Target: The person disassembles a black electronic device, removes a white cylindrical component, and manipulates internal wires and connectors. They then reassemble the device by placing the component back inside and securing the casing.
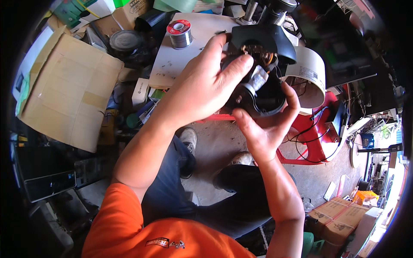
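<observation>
Up in front of me, over the near edge of a white worktop [202,26], is a black plastic appliance housing [258,38] with its inside exposed. Wires, small parts and a whitish wrapped piece [258,78] show in the round opening. My left hand [211,81] grips the housing from the left, its thumb over the opening. From below and the right, my right hand [266,133] holds the lower round rim between thumb and fingers. Some fingertips are hidden behind the housing. Just right of it is a hollow white cylindrical shell [310,64].
A spool of solder wire [179,34] stands on the worktop. A red plastic stool [316,142] with black cable lies right of my hands. Flattened cardboard [71,88] leans at left among clutter. Taped cartons [340,219] sit at lower right, and a metal stand [247,13] rises behind.
</observation>
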Demonstrator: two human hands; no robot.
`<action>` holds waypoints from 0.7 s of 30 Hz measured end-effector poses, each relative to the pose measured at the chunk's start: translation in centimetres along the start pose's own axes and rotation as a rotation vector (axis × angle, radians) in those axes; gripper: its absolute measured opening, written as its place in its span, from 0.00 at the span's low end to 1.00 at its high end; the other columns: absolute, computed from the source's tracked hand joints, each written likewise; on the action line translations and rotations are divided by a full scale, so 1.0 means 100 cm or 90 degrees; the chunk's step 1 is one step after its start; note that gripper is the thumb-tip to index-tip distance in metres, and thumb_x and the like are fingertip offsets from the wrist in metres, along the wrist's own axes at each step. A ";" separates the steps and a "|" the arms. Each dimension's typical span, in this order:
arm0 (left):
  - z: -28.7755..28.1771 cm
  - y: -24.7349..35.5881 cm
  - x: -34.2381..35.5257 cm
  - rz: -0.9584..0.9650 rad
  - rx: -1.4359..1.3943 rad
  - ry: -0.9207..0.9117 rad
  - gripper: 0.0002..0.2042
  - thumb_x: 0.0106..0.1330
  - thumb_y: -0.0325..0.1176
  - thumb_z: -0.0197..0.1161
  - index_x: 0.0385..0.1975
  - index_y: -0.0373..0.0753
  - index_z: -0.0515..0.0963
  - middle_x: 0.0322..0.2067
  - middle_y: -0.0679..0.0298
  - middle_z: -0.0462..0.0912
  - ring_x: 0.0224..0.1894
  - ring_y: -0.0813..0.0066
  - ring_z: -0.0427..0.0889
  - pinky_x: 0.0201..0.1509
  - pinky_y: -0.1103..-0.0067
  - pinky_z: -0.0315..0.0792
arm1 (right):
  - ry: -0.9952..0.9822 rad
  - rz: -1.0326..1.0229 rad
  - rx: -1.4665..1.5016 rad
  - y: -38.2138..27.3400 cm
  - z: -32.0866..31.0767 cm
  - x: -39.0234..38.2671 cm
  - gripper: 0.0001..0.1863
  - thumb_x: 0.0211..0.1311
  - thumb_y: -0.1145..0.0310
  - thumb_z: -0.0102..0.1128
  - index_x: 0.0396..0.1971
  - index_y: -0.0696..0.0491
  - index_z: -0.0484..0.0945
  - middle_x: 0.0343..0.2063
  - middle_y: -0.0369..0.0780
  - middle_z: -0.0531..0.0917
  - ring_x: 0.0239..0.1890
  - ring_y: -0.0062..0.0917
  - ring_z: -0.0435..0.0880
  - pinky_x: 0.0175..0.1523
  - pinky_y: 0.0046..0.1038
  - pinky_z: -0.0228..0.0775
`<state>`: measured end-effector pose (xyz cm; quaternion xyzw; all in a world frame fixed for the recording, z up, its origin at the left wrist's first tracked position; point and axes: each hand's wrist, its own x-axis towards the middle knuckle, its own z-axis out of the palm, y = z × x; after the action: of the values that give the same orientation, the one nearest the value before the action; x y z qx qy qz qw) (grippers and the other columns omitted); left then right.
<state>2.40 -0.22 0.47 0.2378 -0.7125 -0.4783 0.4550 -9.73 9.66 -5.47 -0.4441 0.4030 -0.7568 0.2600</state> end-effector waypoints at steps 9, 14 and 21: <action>-0.008 -0.019 0.036 -0.168 -0.235 0.026 0.12 0.69 0.33 0.60 0.48 0.35 0.76 0.38 0.65 0.82 0.41 0.79 0.81 0.45 0.81 0.75 | 0.022 -0.062 -0.009 0.024 0.023 0.034 0.50 0.44 0.80 0.78 0.63 0.51 0.49 0.56 0.44 0.65 0.56 0.30 0.73 0.59 0.30 0.72; -0.009 -0.014 0.024 -0.282 -0.339 0.008 0.13 0.69 0.31 0.59 0.50 0.33 0.73 0.41 0.62 0.81 0.42 0.75 0.82 0.45 0.78 0.77 | -0.010 -0.064 -0.036 0.025 0.018 0.029 0.51 0.43 0.80 0.78 0.63 0.51 0.50 0.56 0.44 0.65 0.57 0.30 0.74 0.56 0.29 0.76; -0.015 -0.022 0.020 -0.287 -0.362 -0.010 0.14 0.68 0.28 0.57 0.52 0.33 0.71 0.43 0.59 0.80 0.42 0.71 0.83 0.46 0.72 0.81 | -0.080 0.015 -0.043 0.006 0.008 0.016 0.47 0.57 0.88 0.61 0.71 0.51 0.43 0.60 0.46 0.66 0.52 0.27 0.79 0.51 0.25 0.77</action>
<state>2.55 -3.37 -0.50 0.2494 -0.4845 -0.7474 0.3801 -9.79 7.84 -4.98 -0.4944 0.4168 -0.7101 0.2786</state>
